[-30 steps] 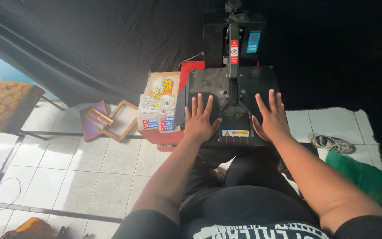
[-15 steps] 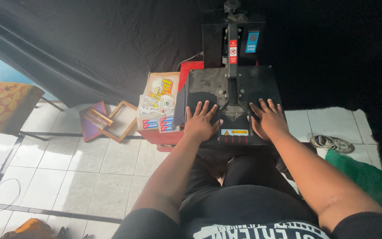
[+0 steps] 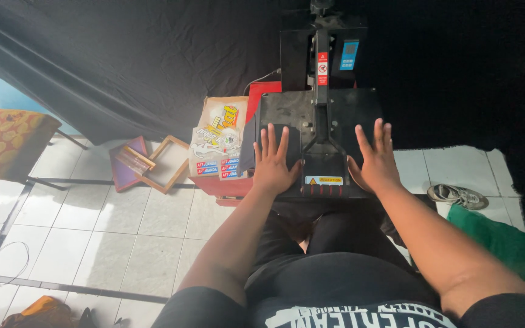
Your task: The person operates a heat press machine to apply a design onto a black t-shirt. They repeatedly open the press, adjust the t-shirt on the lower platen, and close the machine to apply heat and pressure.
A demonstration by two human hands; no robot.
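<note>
Grip: left hand (image 3: 273, 163), right hand (image 3: 375, 159) open, flat on heat press (image 3: 287, 112) | white tiled floor (image 3: 80, 225) | black backdrop (image 3: 129, 54)

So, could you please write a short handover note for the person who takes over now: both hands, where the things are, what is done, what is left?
Left hand: open, flat on the black heat press, left of its centre arm.
Right hand: open, flat on the same plate, right of the arm.
Printed packets lie on the red stand beside the press; wooden frames on the floor tiles.
Done: both palms are on the plate.
Left: cannot tell from this view.
</note>
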